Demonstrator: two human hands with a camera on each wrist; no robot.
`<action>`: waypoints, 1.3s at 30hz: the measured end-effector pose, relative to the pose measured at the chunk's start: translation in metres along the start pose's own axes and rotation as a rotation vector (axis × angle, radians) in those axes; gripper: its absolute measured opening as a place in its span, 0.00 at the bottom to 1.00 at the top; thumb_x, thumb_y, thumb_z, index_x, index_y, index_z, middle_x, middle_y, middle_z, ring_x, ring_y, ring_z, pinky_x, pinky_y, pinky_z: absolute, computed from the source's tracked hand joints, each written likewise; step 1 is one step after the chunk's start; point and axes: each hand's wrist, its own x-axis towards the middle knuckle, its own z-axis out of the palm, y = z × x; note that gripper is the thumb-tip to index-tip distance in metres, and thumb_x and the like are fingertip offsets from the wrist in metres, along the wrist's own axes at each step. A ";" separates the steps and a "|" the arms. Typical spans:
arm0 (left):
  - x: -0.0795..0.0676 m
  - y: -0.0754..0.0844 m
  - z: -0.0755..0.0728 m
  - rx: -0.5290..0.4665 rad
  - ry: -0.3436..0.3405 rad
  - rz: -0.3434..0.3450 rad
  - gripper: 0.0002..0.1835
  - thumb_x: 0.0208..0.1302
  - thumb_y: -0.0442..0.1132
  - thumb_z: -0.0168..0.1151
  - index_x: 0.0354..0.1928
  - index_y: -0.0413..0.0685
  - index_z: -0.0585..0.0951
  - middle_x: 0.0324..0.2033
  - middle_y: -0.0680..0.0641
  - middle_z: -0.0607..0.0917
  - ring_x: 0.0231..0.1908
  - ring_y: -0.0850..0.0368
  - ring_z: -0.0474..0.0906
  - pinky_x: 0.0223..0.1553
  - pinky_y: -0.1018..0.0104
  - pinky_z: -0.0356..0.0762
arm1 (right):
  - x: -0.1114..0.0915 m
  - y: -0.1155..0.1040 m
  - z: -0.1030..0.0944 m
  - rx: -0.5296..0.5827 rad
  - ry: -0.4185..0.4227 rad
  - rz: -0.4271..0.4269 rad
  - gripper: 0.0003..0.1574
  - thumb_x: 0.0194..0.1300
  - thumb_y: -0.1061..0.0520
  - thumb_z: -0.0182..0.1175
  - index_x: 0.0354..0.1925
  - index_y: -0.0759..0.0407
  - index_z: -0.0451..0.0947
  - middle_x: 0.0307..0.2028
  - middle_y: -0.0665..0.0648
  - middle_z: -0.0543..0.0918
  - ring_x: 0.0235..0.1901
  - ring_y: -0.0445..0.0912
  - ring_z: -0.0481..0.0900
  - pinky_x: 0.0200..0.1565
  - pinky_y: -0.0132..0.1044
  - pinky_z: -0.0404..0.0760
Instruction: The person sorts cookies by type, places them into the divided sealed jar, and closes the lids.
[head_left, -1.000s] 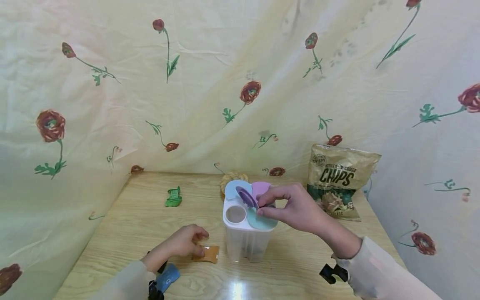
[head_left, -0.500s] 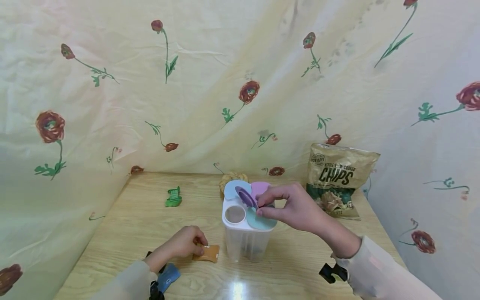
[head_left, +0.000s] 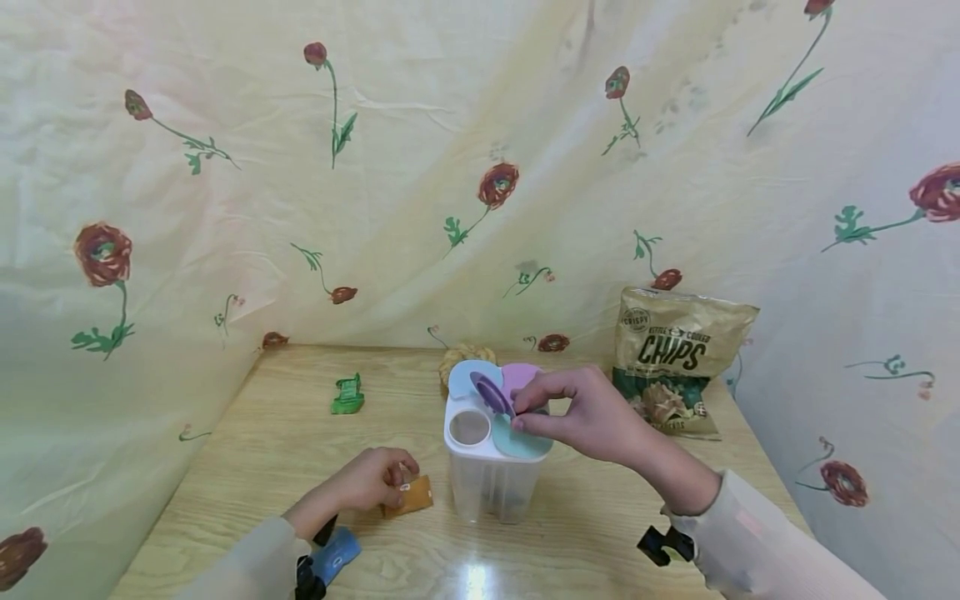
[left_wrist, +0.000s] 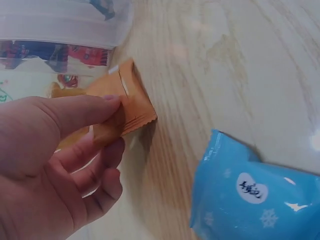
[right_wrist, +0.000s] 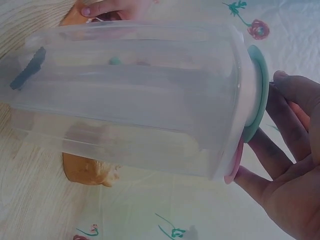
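Note:
Between the thumb and fingers of my left hand is a small orange wrapped packet, tilted above the wood tabletop. My right hand pinches the edge of a purple round lid, holding it tipped up. Beneath it stands a clear plastic container with a white top. Its front left hole is uncovered, while light blue, pink and teal lids cover the others. Through its wall, the right wrist view shows a dark packet at the bottom.
A blue packet lies by my left wrist, and a green packet farther back. Behind the container is a tan, ridged round thing. A bag of chips leans against the flowered cloth at the back right.
The fingers of my left hand have closed on the orange packet, which has turned and tilted up from lying flat. My right hand and the purple lid have stayed in place.

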 end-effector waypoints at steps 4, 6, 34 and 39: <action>-0.001 0.003 -0.005 -0.011 -0.004 -0.006 0.17 0.59 0.28 0.70 0.51 0.45 0.85 0.32 0.52 0.83 0.32 0.59 0.77 0.31 0.66 0.77 | 0.000 -0.001 0.000 -0.004 0.000 -0.002 0.08 0.61 0.57 0.75 0.34 0.41 0.89 0.32 0.36 0.89 0.37 0.39 0.85 0.43 0.38 0.84; -0.002 0.006 -0.008 -0.009 0.013 -0.018 0.16 0.59 0.29 0.69 0.50 0.45 0.86 0.32 0.52 0.83 0.32 0.58 0.78 0.31 0.66 0.77 | 0.000 -0.002 0.000 -0.004 -0.001 -0.002 0.07 0.61 0.57 0.75 0.35 0.42 0.89 0.32 0.36 0.89 0.37 0.39 0.86 0.43 0.39 0.84; -0.030 0.129 -0.083 -0.192 0.425 0.134 0.13 0.67 0.37 0.68 0.53 0.48 0.85 0.37 0.48 0.87 0.32 0.50 0.82 0.33 0.63 0.83 | -0.001 0.001 0.001 -0.003 0.025 -0.005 0.07 0.60 0.57 0.76 0.36 0.44 0.90 0.32 0.39 0.90 0.37 0.38 0.86 0.44 0.39 0.85; -0.031 0.150 -0.086 -0.246 0.477 0.153 0.11 0.65 0.37 0.71 0.49 0.47 0.87 0.35 0.48 0.86 0.30 0.54 0.78 0.31 0.67 0.79 | -0.002 0.003 0.003 0.006 0.035 -0.016 0.06 0.60 0.58 0.75 0.36 0.46 0.90 0.33 0.43 0.91 0.38 0.39 0.86 0.44 0.39 0.85</action>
